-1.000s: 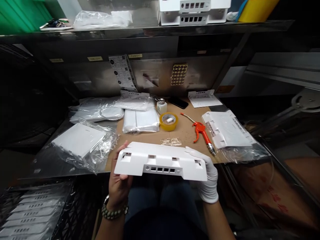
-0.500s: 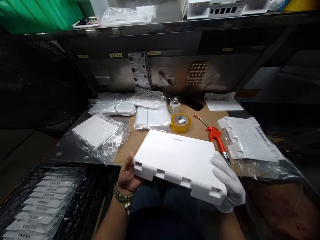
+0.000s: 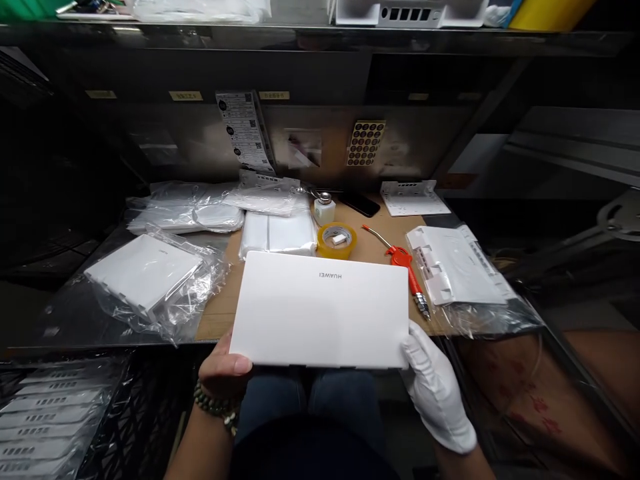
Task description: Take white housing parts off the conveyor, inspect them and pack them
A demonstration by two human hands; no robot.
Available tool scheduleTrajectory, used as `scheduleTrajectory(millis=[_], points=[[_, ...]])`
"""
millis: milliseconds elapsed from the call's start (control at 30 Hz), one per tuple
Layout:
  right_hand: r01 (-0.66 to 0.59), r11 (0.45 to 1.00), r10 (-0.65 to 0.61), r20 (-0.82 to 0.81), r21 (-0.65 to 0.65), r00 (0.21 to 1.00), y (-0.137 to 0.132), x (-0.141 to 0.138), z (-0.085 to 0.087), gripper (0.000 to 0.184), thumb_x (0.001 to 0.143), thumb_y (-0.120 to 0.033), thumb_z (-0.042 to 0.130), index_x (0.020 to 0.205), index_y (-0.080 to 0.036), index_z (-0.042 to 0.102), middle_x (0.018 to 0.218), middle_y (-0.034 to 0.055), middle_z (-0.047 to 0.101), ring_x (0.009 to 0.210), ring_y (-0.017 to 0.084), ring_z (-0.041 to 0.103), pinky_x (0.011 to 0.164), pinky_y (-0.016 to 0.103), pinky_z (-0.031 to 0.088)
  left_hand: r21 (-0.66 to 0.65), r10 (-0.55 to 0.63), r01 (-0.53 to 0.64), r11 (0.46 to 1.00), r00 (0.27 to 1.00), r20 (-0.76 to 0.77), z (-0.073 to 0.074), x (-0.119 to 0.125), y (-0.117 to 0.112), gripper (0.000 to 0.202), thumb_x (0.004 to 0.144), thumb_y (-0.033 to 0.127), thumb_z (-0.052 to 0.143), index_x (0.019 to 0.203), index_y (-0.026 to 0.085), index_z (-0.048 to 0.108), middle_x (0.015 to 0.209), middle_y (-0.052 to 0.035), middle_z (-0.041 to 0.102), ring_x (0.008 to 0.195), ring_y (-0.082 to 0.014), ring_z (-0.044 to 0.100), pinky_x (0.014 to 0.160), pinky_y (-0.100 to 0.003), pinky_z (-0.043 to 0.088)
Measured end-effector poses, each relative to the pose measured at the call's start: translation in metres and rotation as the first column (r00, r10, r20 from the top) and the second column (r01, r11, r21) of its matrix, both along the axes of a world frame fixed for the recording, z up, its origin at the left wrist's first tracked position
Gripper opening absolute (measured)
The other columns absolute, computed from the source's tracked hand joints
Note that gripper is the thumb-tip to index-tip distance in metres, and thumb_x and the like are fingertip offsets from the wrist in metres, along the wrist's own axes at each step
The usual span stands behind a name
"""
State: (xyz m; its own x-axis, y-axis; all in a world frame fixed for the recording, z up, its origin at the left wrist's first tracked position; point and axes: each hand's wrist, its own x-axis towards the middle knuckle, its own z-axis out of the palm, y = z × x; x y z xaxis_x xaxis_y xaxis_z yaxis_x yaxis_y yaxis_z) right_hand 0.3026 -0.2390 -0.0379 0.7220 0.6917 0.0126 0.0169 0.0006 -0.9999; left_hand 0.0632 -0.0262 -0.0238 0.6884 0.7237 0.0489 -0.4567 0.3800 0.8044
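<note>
Between my hands is a white plastic device cover [image 3: 323,317] marked HUAWEI, its flat face up and the lettering upside down to me. My bare left hand [image 3: 225,367] grips its near left corner, thumb on the top face and other fingers hidden underneath. My right hand [image 3: 436,393], in a white glove, is closed on the right edge. Just beyond the cover lie a roll of yellow tape [image 3: 337,241] and a red air blow gun [image 3: 403,259]. A similar white cover in clear plastic [image 3: 145,272] rests at the left, another bagged one [image 3: 463,267] at the right.
Flat plastic bags [image 3: 280,232], a small pump bottle [image 3: 325,209], a black phone [image 3: 360,203] and a white panel [image 3: 413,199] are at the back of the bench. A crate of bagged white parts [image 3: 47,417] stands lower left. A metal shelf [image 3: 300,41] crosses above.
The cover has been levelled and turned, so its notched near side is now mostly out of sight. Both hands keep their hold. The view has shifted right and tilted slightly down.
</note>
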Motion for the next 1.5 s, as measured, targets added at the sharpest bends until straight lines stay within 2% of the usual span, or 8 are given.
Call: scheduleTrajectory(millis=[333, 567, 833, 1067, 1233, 1333, 1400, 1500], points=[[-0.090, 0.985, 0.112, -0.148, 0.149, 0.983, 0.014, -0.011, 0.023, 0.035, 0.093, -0.040, 0.075, 0.125, -0.027, 0.071, 0.122, 0.0065, 0.077, 0.106, 0.022, 0.076, 0.098, 0.036, 0.062, 0.079, 0.175, -0.165, 0.983, 0.974, -0.144, 0.006, -0.005, 0.016, 0.056, 0.068, 0.045, 0.085, 0.119, 0.025, 0.075, 0.091, -0.0079, 0.079, 0.116, -0.0420, 0.069, 0.102, -0.054, 0.059], [-0.063, 0.962, 0.055, 0.037, 0.267, 0.998, 0.032, -0.010, -0.012, 0.019, 0.093, -0.029, 0.074, 0.113, -0.028, 0.070, 0.114, 0.0025, 0.078, 0.104, 0.019, 0.075, 0.099, 0.036, 0.061, 0.292, 0.434, -0.378, 0.879, 0.887, -0.157, 0.015, 0.023, 0.027, 0.030, 0.091, 0.051, 0.076, 0.109, 0.027, 0.074, 0.109, -0.0009, 0.076, 0.111, -0.0181, 0.068, 0.109, -0.027, 0.050], [0.004, 0.972, -0.020, 0.064, 0.236, 0.998, 0.033, 0.004, -0.034, 0.030, 0.090, -0.024, 0.078, 0.119, -0.029, 0.074, 0.126, 0.0026, 0.075, 0.115, 0.022, 0.071, 0.110, 0.040, 0.054, 0.577, 0.422, -0.339, 0.743, 0.907, -0.011, 0.023, 0.031, 0.003, 0.020, 0.100, 0.044, 0.064, 0.090, 0.028, 0.071, 0.085, 0.0012, 0.072, 0.088, -0.0197, 0.067, 0.124, -0.049, 0.032], [0.053, 0.975, -0.087, 0.152, 0.214, 0.985, 0.032, 0.010, -0.044, 0.032, 0.086, -0.024, 0.081, 0.117, -0.028, 0.075, 0.123, 0.0042, 0.076, 0.109, 0.023, 0.075, 0.106, 0.040, 0.058, 0.617, 0.359, -0.278, 0.736, 0.933, -0.008, 0.020, 0.029, 0.004, 0.021, 0.099, 0.046, 0.066, 0.091, 0.027, 0.072, 0.089, 0.0005, 0.074, 0.092, -0.0185, 0.069, 0.129, -0.049, 0.020], [-0.082, 0.925, -0.097, 0.440, 0.370, 0.893, 0.037, 0.015, -0.036, 0.019, 0.092, -0.018, 0.073, 0.109, -0.027, 0.073, 0.127, 0.0065, 0.075, 0.116, 0.026, 0.073, 0.105, 0.044, 0.059, 0.040, 0.457, -0.456, 0.889, 0.888, -0.057, 0.022, 0.030, 0.005, 0.045, 0.097, 0.065, 0.058, 0.094, 0.024, 0.076, 0.142, -0.0049, 0.064, 0.143, -0.0248, 0.050, 0.128, -0.040, 0.028], [-0.308, 0.888, 0.022, 0.637, 0.341, 0.771, 0.050, 0.021, -0.024, 0.025, 0.097, -0.017, 0.065, 0.119, -0.028, 0.070, 0.138, 0.0092, 0.069, 0.127, 0.030, 0.067, 0.106, 0.051, 0.057, -0.489, 0.118, -0.147, 0.860, 0.989, -0.090, 0.018, 0.012, 0.013, 0.046, 0.098, 0.052, 0.061, 0.130, 0.020, 0.068, 0.136, -0.0116, 0.069, 0.140, -0.0309, 0.055, 0.125, -0.047, 0.036], [-0.462, 0.854, 0.100, 0.795, 0.240, 0.598, 0.070, 0.030, -0.011, 0.030, 0.098, -0.016, 0.063, 0.124, -0.030, 0.069, 0.137, 0.0072, 0.070, 0.126, 0.027, 0.068, 0.103, 0.047, 0.059, -0.577, -0.120, 0.126, 0.807, 0.992, 0.049, 0.011, -0.006, 0.022, 0.053, 0.098, 0.041, 0.056, 0.140, 0.010, 0.061, 0.128, -0.0179, 0.073, 0.136, -0.0366, 0.058, 0.123, -0.053, 0.038], [-0.379, 0.921, 0.230, 0.907, -0.086, 0.352, 0.122, 0.058, 0.014, 0.029, 0.101, -0.022, 0.057, 0.124, -0.030, 0.072, 0.131, 0.0047, 0.072, 0.123, 0.023, 0.068, 0.105, 0.040, 0.057, -0.516, -0.022, 0.127, 0.847, 0.979, 0.205, 0.005, -0.029, 0.036, 0.057, 0.093, 0.024, 0.048, 0.148, 0.010, 0.054, 0.124, -0.0155, 0.076, 0.133, -0.0366, 0.061, 0.121, -0.055, 0.040]])
